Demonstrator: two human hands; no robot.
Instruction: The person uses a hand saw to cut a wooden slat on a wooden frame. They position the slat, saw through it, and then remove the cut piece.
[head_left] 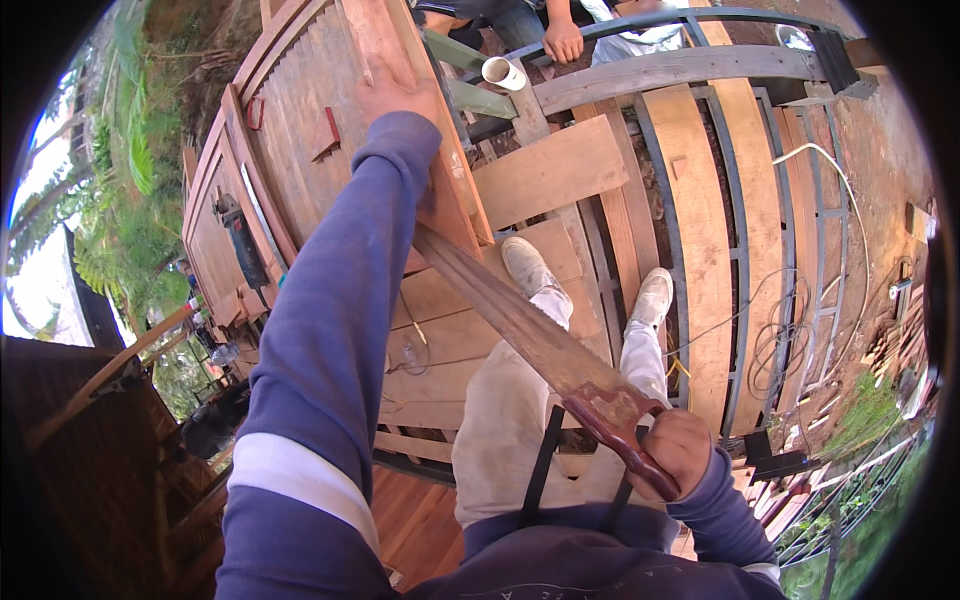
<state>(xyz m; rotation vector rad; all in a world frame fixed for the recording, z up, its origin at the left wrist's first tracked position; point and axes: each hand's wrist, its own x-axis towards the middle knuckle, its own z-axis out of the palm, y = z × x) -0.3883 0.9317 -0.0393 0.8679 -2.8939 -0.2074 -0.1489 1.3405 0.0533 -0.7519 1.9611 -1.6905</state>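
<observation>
My right hand [680, 452] is closed around the reddish-brown wooden handle of a handsaw [530, 340]. Its long, brown-stained blade runs up and left to the end of a wooden board [445, 165], where the blade's tip is hidden at the wood. My left hand [395, 90] lies on top of that board farther up, fingers stretched out and pressing on it. The board rests along a slatted wooden bench surface [295, 80].
A dark power tool [240, 245] and a small red piece [327, 135] lie on the bench. Beyond it are a white cup [503, 73], a curved grey beam [690, 75] and another person's hand [563, 41]. Planks [695, 220] with gaps between them lie underfoot; cables [785, 340] coil at right.
</observation>
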